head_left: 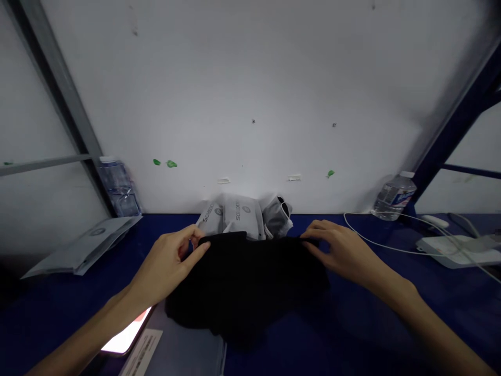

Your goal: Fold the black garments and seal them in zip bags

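Observation:
A piece of black fabric (250,282) hangs spread between my two hands over the blue tabletop; its exact kind of garment cannot be made out. My left hand (176,253) pinches its upper left edge between thumb and fingers. At the upper right edge, my right hand (332,245) grips the cloth the same way. Under the fabric's lower left lies a frosted plastic bag (183,347) with a white barcode label (143,352). A phone (127,334) with a lit screen is partly hidden by my left forearm.
Several frosted packages (245,211) stand against the white wall behind the fabric. Flat bags (86,243) and a water bottle (119,185) are on the left. At right are another bottle (394,196), a white power strip (462,250) and a loose white cable (368,243).

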Available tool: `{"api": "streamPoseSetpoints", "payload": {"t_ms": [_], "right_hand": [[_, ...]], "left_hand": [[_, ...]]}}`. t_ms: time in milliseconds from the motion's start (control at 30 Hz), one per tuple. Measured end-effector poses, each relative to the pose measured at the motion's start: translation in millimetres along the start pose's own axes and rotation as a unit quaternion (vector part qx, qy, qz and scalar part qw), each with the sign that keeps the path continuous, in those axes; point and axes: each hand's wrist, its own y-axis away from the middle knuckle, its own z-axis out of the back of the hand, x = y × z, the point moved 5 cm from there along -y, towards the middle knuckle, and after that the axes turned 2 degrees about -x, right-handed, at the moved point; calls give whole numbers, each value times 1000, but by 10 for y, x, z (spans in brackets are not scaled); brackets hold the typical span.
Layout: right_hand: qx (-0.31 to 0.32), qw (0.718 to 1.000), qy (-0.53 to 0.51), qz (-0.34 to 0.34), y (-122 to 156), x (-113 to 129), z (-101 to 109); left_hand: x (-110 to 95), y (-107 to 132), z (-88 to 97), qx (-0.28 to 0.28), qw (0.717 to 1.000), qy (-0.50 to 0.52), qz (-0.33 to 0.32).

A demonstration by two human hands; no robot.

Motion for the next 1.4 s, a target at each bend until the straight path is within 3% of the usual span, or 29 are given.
{"api": "streamPoseSetpoints", "payload": {"t_ms": [333,600,867,1133,1400], "right_hand": [[-6,999,12,-46,0,-112,71],[-54,998,-32,-7,-12,-73,137],[-99,991,-87,-22,-3,-131,208],[-102,990,-95,-37,-2,-241,184],[-184,976,-96,-67,6,-243,394]], "left_hand": [[17,-11,38,-44,998,-33,9],[21,-9,50,-47,998,-37,6],[25,2,86,-77,996,-46,-19],[-53,24,150,-123,990,-15,-65],[-94,28,239,-148,985,-6,-88]]}}
